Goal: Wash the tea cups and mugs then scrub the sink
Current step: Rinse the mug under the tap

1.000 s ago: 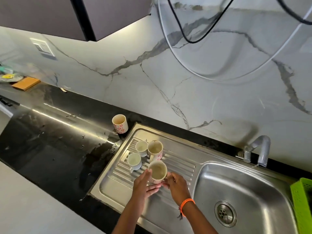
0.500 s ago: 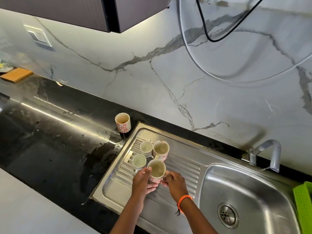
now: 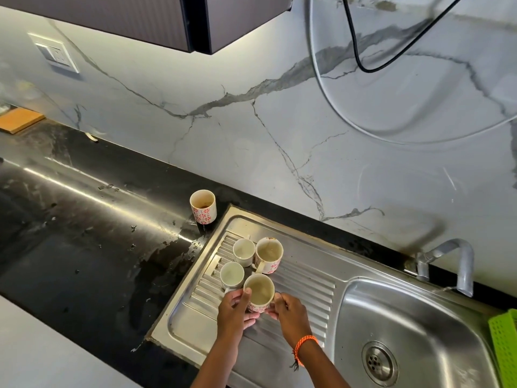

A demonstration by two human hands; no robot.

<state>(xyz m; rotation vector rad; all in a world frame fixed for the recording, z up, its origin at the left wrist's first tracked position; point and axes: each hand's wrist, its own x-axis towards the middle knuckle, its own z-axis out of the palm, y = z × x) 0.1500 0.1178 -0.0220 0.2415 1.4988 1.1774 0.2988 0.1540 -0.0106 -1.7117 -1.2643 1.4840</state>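
Observation:
A flower-patterned mug [image 3: 260, 292] stands on the ribbed steel drainboard [image 3: 305, 278], cupped from both sides: my left hand [image 3: 234, 313] grips its left wall, my right hand [image 3: 288, 310] its right. Just behind it sit two small white tea cups [image 3: 231, 274] [image 3: 244, 251] and a second flowered mug [image 3: 269, 254]. A third flowered mug [image 3: 203, 205], stained inside, stands on the black counter beyond the sink's corner. The sink basin [image 3: 436, 326] with its drain [image 3: 379, 362] lies to the right.
A steel tap [image 3: 450, 261] rises behind the basin. A green plastic basket [image 3: 505, 348] sits at the right edge. The black counter [image 3: 84, 233] is wet near the drainboard. A wooden board [image 3: 19, 120] lies far left. Cables hang on the marble wall.
Both hands have stayed around the front mug; the mug sits a little nearer the small cup. The camera view has shifted slightly.

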